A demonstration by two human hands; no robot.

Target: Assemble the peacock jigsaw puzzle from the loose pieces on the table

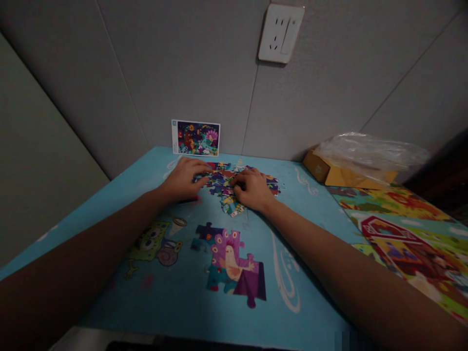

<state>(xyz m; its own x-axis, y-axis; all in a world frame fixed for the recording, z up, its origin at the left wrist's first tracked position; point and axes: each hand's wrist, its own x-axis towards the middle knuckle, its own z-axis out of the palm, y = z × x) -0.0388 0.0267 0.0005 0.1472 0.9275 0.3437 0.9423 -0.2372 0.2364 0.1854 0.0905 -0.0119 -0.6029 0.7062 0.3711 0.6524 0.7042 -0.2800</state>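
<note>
Loose jigsaw pieces (218, 184) lie heaped toward the desk's (310, 204) far edge, partly covered by the left hand (187, 178), spread loosely with thumb apart and gripping nothing visible, and the right hand (253, 189), its curled fingers hiding whether it pinches a piece. Nearer the near edge lies a joined jigsaw section (230, 268), while a picture card (198, 139) stands at the far edge. By the far right corner, clear plastic (369, 151) partly hides a yellow box (336, 174), beside a farm-scene print (405, 243) cut off at right.

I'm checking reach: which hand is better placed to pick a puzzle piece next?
Probably the right hand: it curls over the puzzle pieces, while the left hand lies flatter at their left edge.
</note>
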